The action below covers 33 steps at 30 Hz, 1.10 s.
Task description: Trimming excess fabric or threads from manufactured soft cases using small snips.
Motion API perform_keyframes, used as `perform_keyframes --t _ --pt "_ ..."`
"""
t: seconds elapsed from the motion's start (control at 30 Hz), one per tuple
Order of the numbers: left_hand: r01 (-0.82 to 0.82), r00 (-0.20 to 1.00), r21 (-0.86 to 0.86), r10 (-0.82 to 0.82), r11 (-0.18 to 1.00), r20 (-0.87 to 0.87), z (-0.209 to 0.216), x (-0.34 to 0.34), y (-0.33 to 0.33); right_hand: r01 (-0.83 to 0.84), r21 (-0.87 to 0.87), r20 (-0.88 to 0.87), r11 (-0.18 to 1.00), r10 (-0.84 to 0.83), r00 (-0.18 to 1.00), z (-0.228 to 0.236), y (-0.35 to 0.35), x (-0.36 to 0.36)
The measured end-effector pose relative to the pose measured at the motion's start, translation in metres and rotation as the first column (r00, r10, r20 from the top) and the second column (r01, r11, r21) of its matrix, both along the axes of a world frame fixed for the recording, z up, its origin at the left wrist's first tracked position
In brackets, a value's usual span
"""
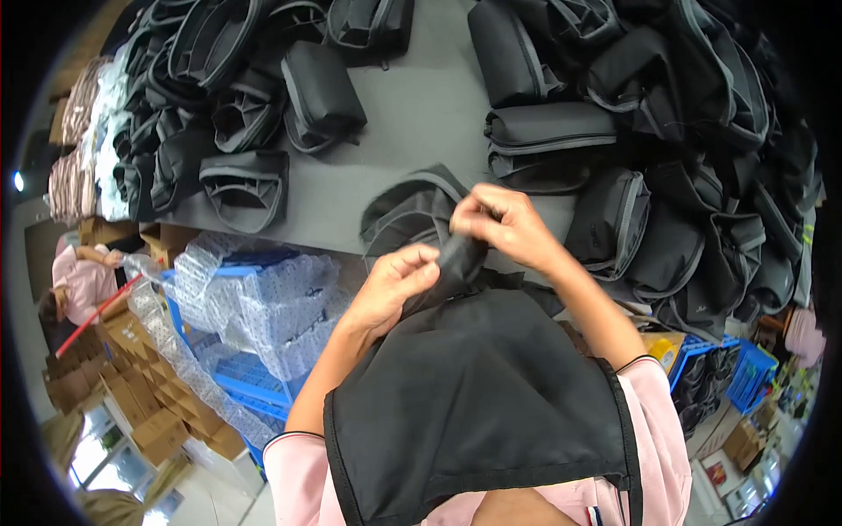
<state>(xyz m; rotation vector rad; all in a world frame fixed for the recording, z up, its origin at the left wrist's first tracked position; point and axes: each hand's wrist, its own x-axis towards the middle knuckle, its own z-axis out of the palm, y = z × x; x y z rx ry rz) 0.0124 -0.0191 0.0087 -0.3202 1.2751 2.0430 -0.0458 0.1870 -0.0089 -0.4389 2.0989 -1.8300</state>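
Note:
A black zip pouch [410, 219] with grey edging is between my hands at the table's near edge, its mouth partly open toward the far side. My left hand [396, 285] is closed on the pouch's near side, with thumb and forefinger together. On its right side, my right hand [509, 226] pinches the rim; it is slightly blurred, and the fingertips are partly hidden. The pouch's underside and near end cannot be made out against my black apron [482, 394].
Black pouches heap up on the grey table [412, 105], left [246, 188] and right [553, 127]. Bubble wrap [263, 307] covers a blue crate at the left. Cardboard boxes [153, 412] stand on the floor, and another person [83, 276] is at far left. Blue crates [750, 377] are at right.

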Motion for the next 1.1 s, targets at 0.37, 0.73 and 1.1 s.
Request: perform_keyframes --t 0.37,0.73,1.1 --pt "0.132 0.969 0.022 -0.124 0.991 -0.216 -0.012 -0.029 0.000 0.404 0.326 -0.231 0.855 -0.343 0.911 0.040 -0.012 0.058" --pt "0.136 0.951 -0.007 -0.132 0.991 -0.280 -0.016 -0.018 0.002 0.508 0.443 -0.546 0.739 -0.228 0.806 0.051 -0.016 0.069" --pt "0.052 0.965 0.042 -0.039 0.998 -0.259 -0.010 -0.010 0.005 0.448 0.386 -0.452 0.806 -0.258 0.854 0.049 -0.013 0.067"
